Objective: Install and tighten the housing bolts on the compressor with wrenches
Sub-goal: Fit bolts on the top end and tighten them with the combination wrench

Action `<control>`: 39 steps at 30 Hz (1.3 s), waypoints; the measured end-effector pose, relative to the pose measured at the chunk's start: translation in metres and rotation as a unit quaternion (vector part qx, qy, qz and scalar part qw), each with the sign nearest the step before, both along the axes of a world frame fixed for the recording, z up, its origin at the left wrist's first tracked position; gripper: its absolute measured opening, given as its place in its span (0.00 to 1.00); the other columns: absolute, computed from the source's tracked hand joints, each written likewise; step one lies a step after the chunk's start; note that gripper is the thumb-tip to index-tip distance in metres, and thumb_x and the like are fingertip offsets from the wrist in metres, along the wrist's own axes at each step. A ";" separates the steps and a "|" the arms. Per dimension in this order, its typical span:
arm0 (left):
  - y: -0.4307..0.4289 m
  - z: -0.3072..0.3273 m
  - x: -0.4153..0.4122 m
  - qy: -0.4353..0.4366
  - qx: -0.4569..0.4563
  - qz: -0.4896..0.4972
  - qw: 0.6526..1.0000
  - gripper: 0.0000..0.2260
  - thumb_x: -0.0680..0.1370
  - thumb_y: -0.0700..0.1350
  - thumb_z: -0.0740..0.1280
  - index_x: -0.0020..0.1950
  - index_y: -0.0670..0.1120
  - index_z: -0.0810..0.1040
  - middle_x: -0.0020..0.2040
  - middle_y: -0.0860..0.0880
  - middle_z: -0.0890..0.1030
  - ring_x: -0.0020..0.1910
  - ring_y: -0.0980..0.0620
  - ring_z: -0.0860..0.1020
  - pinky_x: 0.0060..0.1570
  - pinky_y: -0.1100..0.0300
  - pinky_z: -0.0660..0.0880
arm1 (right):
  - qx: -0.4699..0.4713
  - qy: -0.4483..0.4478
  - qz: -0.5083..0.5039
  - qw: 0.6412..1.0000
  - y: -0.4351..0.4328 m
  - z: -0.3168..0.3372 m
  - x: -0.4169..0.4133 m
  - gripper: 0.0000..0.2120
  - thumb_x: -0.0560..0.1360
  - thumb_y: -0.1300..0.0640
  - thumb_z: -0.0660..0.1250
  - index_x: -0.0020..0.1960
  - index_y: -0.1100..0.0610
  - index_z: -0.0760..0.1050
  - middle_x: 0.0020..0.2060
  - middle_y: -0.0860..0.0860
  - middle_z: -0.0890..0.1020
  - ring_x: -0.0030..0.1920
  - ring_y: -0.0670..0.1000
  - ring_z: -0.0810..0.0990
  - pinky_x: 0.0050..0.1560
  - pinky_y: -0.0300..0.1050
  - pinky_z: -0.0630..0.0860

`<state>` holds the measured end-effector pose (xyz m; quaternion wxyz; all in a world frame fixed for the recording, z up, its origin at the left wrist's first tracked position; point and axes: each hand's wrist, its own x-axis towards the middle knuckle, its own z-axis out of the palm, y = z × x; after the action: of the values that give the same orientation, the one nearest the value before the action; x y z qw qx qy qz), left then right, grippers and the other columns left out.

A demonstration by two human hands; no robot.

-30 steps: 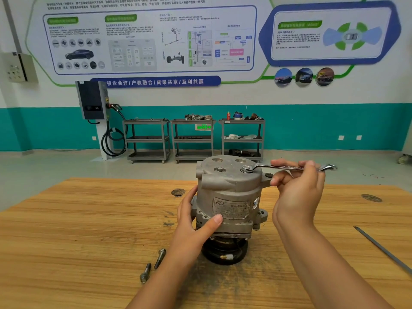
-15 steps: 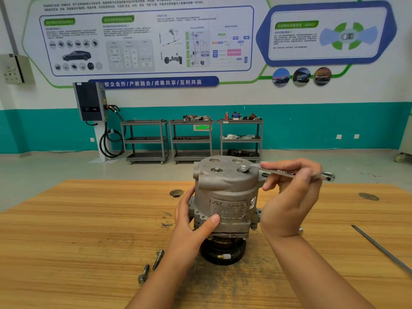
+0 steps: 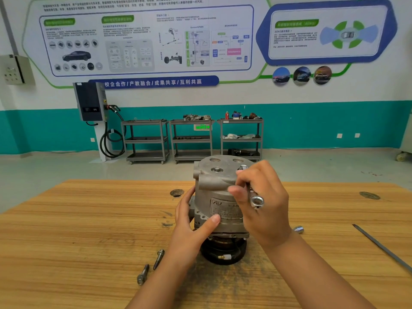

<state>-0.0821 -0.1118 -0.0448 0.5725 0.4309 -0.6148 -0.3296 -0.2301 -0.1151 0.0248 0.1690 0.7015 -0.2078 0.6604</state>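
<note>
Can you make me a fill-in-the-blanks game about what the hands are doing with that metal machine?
1. The right hand holds a ____.
2. The left hand steadies the ____.
3. ____ loose bolts lie on the table.
Missing words: wrench; compressor; two.

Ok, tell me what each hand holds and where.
Right hand grips the silver metal wrench by its shank, ring end free. Left hand holds the grey metal compressor by its left side, thumb across the front.

Wooden table [image 3: 66,241] bears compressor [image 3: 214,184], two bolts [image 3: 158,259] (front left), thin rod [image 3: 383,248]
</note>
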 end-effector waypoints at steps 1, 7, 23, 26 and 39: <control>0.000 0.000 0.000 0.000 0.002 -0.001 1.000 0.29 0.60 0.67 0.71 0.54 0.84 0.59 0.71 0.58 0.66 0.65 0.64 0.69 0.57 0.65 0.72 | 0.001 0.004 -0.008 1.000 0.000 0.000 0.001 0.27 0.80 0.45 0.56 0.36 0.66 0.76 0.33 0.57 0.74 0.34 0.50 0.70 0.32 0.45 0.71; -0.001 -0.001 0.001 -0.007 -0.005 0.000 1.000 0.29 0.67 0.65 0.72 0.58 0.81 0.57 0.72 0.62 0.63 0.59 0.76 0.68 0.48 0.75 0.70 | -0.014 0.080 -0.020 0.996 0.004 -0.005 0.013 0.17 0.79 0.54 0.60 0.51 0.66 0.80 0.44 0.57 0.82 0.44 0.51 0.78 0.41 0.47 0.77; 0.001 0.001 0.000 0.005 0.010 -0.005 1.000 0.28 0.68 0.63 0.73 0.53 0.85 0.58 0.70 0.61 0.65 0.59 0.75 0.69 0.47 0.75 0.71 | 0.021 -0.037 0.057 0.997 0.019 0.013 0.019 0.16 0.81 0.51 0.53 0.49 0.60 0.75 0.42 0.49 0.77 0.44 0.45 0.75 0.47 0.33 0.73; 0.002 0.001 -0.001 0.013 0.016 0.000 1.000 0.28 0.64 0.64 0.72 0.54 0.85 0.59 0.71 0.59 0.65 0.64 0.64 0.69 0.59 0.62 0.71 | 0.088 -0.217 0.196 0.952 0.017 0.023 0.005 0.11 0.82 0.51 0.51 0.48 0.51 0.69 0.38 0.45 0.77 0.37 0.45 0.76 0.40 0.34 0.74; 0.002 0.001 -0.002 0.022 0.021 -0.005 1.000 0.31 0.60 0.67 0.72 0.56 0.83 0.60 0.72 0.59 0.64 0.69 0.56 0.68 0.69 0.46 0.68 | 0.235 -0.493 0.340 0.766 -0.007 0.032 -0.030 0.20 0.84 0.48 0.45 0.41 0.56 0.67 0.28 0.51 0.76 0.27 0.49 0.72 0.30 0.38 0.69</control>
<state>-0.0837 -0.1093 -0.0435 0.5749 0.4324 -0.5974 -0.3546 -0.2603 -0.1220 0.0572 -0.3627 0.3224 -0.1590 0.8598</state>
